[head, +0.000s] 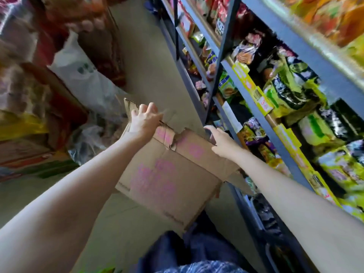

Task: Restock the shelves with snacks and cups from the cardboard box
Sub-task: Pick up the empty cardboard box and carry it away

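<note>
1. Nearest the camera, at the bottom centre of the frame, are the person's dark trousers (197,251) and a checked hem.
2. The left hand (144,120), centre frame, has its grip curled over a torn flap at the far edge of the cardboard box (173,174).
3. The right hand (222,141) grasps the box's right-hand edge, thumb raised.
4. The box, printed in pink, sits at the frame's centre, just beside the shelves (262,91).
5. Snack packets (291,83) fill the shelves on the right.
6. A white plastic bag (82,75) lies in the upper left.
</note>
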The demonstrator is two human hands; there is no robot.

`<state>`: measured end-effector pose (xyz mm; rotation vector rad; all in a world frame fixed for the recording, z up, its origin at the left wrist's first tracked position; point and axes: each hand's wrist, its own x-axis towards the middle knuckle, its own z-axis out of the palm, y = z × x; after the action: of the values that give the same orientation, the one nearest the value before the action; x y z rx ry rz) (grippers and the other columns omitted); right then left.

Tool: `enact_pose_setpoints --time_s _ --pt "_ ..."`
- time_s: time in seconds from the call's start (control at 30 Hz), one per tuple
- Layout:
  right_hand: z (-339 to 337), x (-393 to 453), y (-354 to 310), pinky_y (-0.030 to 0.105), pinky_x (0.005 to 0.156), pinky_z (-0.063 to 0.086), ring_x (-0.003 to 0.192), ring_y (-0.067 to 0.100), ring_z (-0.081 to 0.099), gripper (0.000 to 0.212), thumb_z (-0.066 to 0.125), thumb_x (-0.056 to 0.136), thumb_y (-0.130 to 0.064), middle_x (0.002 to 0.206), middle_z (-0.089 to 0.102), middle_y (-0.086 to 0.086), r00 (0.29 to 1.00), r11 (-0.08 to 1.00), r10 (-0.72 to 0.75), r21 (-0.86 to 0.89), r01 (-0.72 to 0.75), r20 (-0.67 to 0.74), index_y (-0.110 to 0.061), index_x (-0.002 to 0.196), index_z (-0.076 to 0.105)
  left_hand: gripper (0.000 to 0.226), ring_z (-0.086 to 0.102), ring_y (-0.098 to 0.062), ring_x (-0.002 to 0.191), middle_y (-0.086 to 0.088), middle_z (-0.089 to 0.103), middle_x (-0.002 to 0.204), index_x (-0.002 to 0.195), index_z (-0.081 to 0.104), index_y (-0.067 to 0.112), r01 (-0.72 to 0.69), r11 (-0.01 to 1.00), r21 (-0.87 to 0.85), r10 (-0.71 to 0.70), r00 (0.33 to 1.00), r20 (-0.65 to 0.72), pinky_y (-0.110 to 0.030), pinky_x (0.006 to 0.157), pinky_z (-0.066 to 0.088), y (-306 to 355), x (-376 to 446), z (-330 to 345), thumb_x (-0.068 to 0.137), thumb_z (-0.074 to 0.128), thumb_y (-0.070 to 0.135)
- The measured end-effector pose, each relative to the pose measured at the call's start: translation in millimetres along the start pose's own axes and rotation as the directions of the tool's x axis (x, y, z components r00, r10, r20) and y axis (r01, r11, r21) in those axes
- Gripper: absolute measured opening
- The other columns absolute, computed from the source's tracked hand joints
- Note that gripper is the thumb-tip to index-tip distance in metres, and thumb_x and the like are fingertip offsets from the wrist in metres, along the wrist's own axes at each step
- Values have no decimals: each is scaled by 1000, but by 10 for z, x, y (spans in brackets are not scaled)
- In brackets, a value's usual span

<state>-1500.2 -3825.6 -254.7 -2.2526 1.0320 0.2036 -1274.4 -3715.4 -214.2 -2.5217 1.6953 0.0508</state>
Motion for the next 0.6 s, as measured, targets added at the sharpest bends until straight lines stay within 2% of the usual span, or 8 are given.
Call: enact_pose_setpoints --time_s 0.1,0.2,0.27,0.47,0.53,0.6 --pt "-38 689 -83 37 64 49 79 23 52 74 49 86 8 114 43 3 999 997 50 52 -49 -18 -34 141 22 28 35 -33 116 -10 37 127 114 57 20 -28 1000 -14 28 1000 1 -44 90 39 -317 745 157 88 57 11" --pt "-51 1397 -182 29 61 46 81 19 51 72 53 87 6 113 44 4 995 986 94 138 -88 -32 -31 142 24 26 35 -35 115 -11 37 126 113 57 19 -52 999 10 52 999 15 -44 90 37 -638 1474 323 89 54 11" --pt "-24 1920 -240 29 64 44 83 18 50 69 55 87 3 115 45 5 993 979 108 181 -97 -51 -29 141 26 25 36 -35 114 -11 38 126 112 57 18 -94 995 38 94 995 16 -44 90 37 -867 2018 484 89 54 11" --pt "147 3507 -454 29 77 46 88 16 49 70 59 85 3 111 48 4 975 936 201 314 -161 -100 -25 141 29 22 38 -36 117 -14 42 125 108 59 11 -170 984 60 169 985 12 -43 98 32 -1543 3538 946 89 48 10" --pt "223 3950 -542 29 78 45 89 16 49 69 59 85 1 112 48 5 970 911 229 369 -185 -80 -25 142 29 24 37 -35 120 -15 42 126 111 58 10 -142 990 11 142 990 -19 -43 97 34 -1703 3949 1049 89 47 8" --pt "280 4284 -634 28 80 43 93 18 50 73 59 84 0 117 47 8 965 882 261 414 -226 -29 -24 143 25 27 40 -37 117 -17 42 127 115 55 9 -29 995 -94 27 999 -22 -46 93 37 -1783 4206 1139 91 43 10"
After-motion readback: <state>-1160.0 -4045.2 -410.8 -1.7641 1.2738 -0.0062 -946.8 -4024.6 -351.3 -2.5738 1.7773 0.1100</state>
